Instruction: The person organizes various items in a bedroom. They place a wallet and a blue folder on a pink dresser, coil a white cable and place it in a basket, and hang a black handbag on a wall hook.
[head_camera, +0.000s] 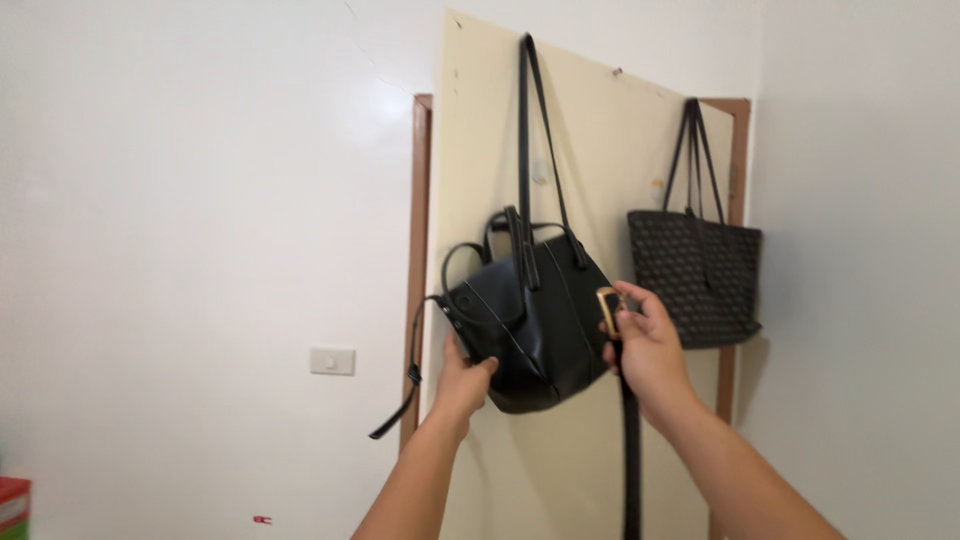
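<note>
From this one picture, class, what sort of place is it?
Probably a room in a home: two handbags, a black leather bag and a patterned tote, hang on a cream door, with a light switch on the white wall.

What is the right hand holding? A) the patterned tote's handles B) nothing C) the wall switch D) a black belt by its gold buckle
D: the right hand grips a black belt at its gold buckle, the strap hanging straight down, while the left hand holds the black leather handbag hanging on the door; the patterned tote hangs untouched.
</note>
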